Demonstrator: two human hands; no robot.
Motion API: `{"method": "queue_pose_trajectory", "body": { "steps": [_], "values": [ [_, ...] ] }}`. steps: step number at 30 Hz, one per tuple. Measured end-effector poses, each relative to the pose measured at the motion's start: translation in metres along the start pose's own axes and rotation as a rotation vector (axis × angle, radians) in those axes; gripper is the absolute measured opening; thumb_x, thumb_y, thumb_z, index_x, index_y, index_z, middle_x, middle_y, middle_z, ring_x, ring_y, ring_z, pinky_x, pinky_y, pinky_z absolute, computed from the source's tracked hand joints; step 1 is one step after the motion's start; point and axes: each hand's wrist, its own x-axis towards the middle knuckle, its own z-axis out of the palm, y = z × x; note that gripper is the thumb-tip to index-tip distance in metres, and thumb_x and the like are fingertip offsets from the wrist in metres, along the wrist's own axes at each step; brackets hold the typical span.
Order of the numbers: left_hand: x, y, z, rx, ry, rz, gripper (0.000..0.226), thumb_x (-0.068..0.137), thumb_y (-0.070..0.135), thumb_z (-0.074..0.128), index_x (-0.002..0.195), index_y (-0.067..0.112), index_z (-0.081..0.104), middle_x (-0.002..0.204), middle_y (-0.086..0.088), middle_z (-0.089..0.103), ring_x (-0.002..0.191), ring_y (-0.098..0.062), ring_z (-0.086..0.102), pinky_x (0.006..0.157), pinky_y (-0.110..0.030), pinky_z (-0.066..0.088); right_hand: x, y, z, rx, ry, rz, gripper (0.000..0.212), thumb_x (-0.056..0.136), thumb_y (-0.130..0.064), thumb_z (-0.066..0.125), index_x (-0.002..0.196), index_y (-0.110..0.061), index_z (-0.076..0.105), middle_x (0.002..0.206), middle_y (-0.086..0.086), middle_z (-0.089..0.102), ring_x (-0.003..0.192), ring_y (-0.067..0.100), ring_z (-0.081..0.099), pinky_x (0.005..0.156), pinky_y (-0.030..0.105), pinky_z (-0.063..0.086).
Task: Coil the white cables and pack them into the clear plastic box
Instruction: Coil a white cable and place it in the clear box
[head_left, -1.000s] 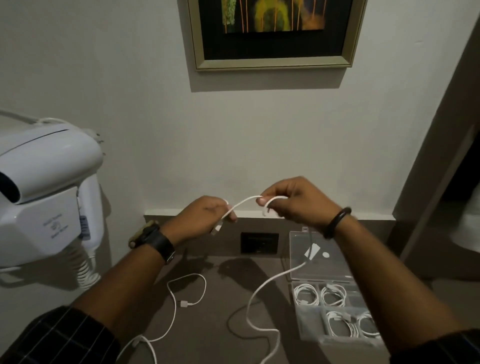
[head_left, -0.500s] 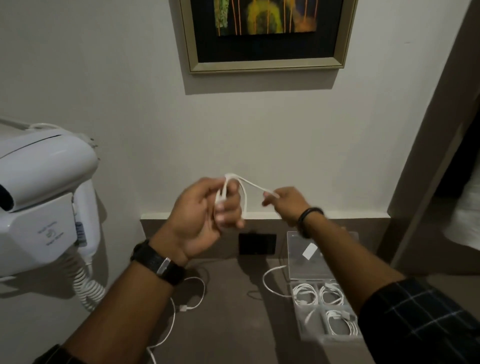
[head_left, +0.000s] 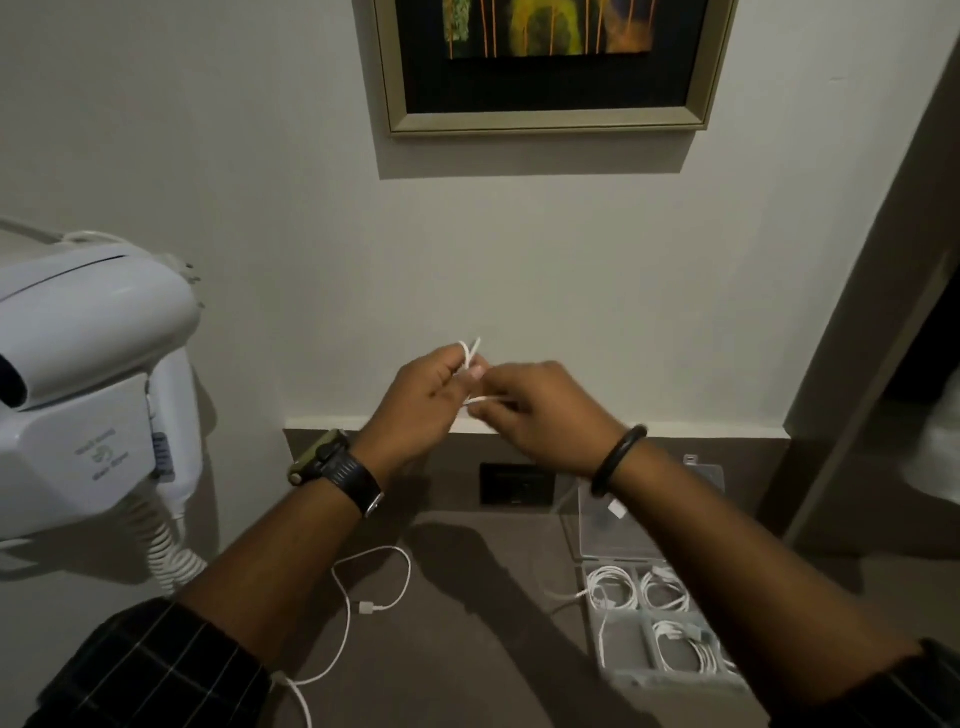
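Note:
Both hands are raised in front of the wall, close together. My left hand is shut on loops of a white cable, which stick up above its fingers. My right hand pinches the same cable right beside it. The cable's tail runs down, mostly hidden by my right arm, to the clear plastic box on the brown counter at lower right. Several coiled white cables lie in the box's compartments. Its open lid leans back behind it. A second white cable lies loose on the counter at lower left.
A white wall-mounted hair dryer with a coiled cord hangs at the left. A black wall socket sits low on the back panel. A framed picture hangs above. A doorway opens at the right.
My right hand has moved in to the left hand, wrapping more cable round it. The slack on the counter has been drawn up towards the box.

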Motion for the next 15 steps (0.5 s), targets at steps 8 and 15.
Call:
{"method": "queue_pose_trajectory", "body": {
  "steps": [8,15],
  "values": [
    [-0.025,0.007,0.017,-0.729,-0.314,-0.429,0.042,0.100,0.036,0.039,0.084,0.009,0.067,0.053,0.002,0.045,0.045,-0.012,0.038,0.055,-0.033,0.051,0.008,0.057,-0.021,0.406,0.182,0.225,0.004,0.080,-0.024,0.072,0.080,-0.021,0.073,0.079,-0.008,0.071,0.076,0.009,0.066,0.069,0.021,0.053],
    [-0.003,0.020,0.017,-1.044,-0.019,-0.469,0.031,0.099,0.021,0.043,0.111,-0.003,0.058,0.068,-0.001,0.049,0.052,-0.009,0.041,0.045,-0.020,0.035,-0.021,0.044,0.075,0.306,0.121,0.230,0.017,0.092,-0.012,0.053,0.082,-0.010,0.066,0.070,0.001,0.063,0.062,0.012,0.051,0.056,0.021,0.036]
  ]
}}
